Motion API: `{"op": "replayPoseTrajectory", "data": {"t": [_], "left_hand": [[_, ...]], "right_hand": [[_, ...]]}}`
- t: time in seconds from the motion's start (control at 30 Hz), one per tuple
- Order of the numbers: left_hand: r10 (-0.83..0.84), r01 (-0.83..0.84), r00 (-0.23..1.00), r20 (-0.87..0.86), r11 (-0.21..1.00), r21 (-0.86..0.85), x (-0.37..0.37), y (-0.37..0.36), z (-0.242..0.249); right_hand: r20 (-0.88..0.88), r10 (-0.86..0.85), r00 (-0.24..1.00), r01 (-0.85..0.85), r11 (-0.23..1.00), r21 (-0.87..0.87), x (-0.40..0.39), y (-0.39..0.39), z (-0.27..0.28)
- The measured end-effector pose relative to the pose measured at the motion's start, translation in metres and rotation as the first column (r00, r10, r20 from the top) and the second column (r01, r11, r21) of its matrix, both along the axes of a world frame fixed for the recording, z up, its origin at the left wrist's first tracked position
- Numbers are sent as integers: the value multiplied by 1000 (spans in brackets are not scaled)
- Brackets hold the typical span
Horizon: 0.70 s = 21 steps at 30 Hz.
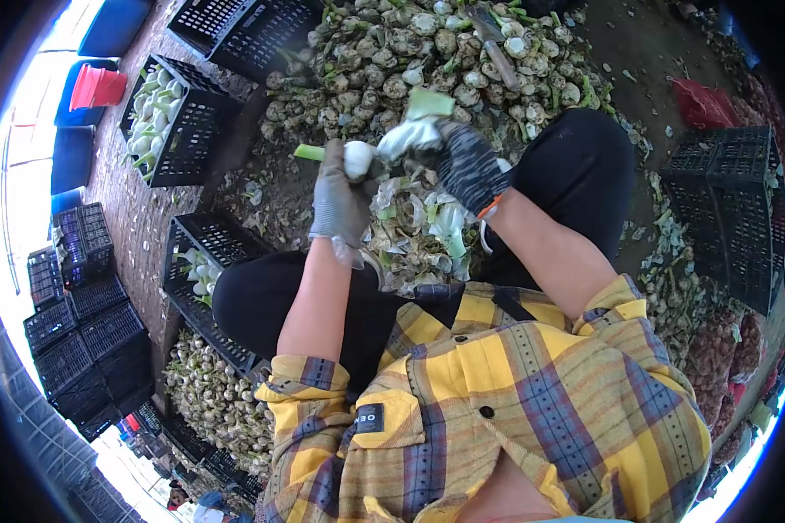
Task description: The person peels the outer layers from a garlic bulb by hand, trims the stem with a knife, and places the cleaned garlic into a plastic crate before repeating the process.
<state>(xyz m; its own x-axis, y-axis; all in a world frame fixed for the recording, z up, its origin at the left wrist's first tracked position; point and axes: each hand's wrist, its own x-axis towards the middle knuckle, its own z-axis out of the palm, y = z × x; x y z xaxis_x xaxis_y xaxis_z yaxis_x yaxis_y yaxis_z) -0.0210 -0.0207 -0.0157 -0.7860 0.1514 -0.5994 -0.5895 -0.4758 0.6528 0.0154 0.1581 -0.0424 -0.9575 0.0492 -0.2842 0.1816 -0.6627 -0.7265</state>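
Observation:
My left hand (338, 205), in a grey glove, is closed around a garlic bulb (358, 160). The bulb is white and peeled, and its cut green stem points left. My right hand (469, 166), in a dark striped glove, is closed on a whitish strip of garlic skin (408, 138) with a green end. This strip is slightly blurred, and its near end comes close to the bulb. Beneath both hands, between my knees, lies a heap of peeled-off skins (423, 222).
Unpeeled garlic (384, 65) is piled in front, with a wooden-handled knife (500, 63) lying on it. Black crates (196, 131) (214, 305) with white bulbs stand at my left. A black crate (728, 209) is at right. Another garlic pile (214, 392) lies lower left.

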Motion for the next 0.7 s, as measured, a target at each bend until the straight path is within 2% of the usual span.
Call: {"op": "replayPoseTrajectory", "data": {"t": [0.03, 0.07, 0.1, 0.13, 0.17, 0.2, 0.23, 0.27, 0.37, 0.47, 0.5, 0.53, 0.6, 0.63, 0.7], "left_hand": [[40, -40, 999, 3, 999, 3, -2, -4, 4], [80, -80, 997, 5, 997, 5, -3, -8, 8], [72, -72, 997, -6, 997, 38, -6, -15, 5], [113, -113, 994, -13, 993, 21, -7, -13, 11], [152, -152, 988, -18, 988, 5, -7, -11, 17], [190, -190, 982, -22, 982, -11, -7, -9, 21], [194, -194, 979, -57, 981, -6, -8, -9, 21], [192, -196, 978, -83, 980, -44, -7, -9, 22], [151, -185, 973, -177, 963, -197, 0, -9, 29], [41, -150, 950, -310, 930, -336, 1, -6, 24], [-8, -126, 940, -340, 920, -370, 2, -5, 24], [-59, -103, 928, -367, 909, -405, 4, -4, 25], [-155, -49, 905, -396, 887, -460, 11, 0, 31], [-200, -18, 895, -400, 878, -479, 14, 4, 36], [-259, 27, 860, -439, 883, -468, 18, 10, 36]], "right_hand": [[-105, -68, 992, 96, 953, 288, -5, 4, -13], [-191, -138, 972, 222, 803, 553, -10, 8, -26], [-31, -188, 982, 188, 928, 321, -8, 12, 0], [137, -189, 972, 182, 981, 59, -7, 14, 16], [-67, -103, 992, 120, 932, 341, -9, 8, 2], [50, 199, 979, -185, 748, 638, -6, 6, 7], [255, 426, 868, -432, 396, 810, -2, 4, 17], [502, 528, 685, -567, -48, 823, 3, 2, 25], [407, 574, 710, -408, -135, 903, 18, -8, 31], [192, 660, 726, -333, 93, 938, 20, -7, 16], [63, 593, 802, -211, 184, 960, 21, -11, 15], [101, 544, 833, -361, 395, 845, 17, -15, 14], [218, 469, 856, -515, 740, 433, 6, -23, 19], [268, 449, 852, -512, 821, 252, 4, -18, 38], [283, 476, 833, -538, 817, 210, 2, -15, 42]]}}
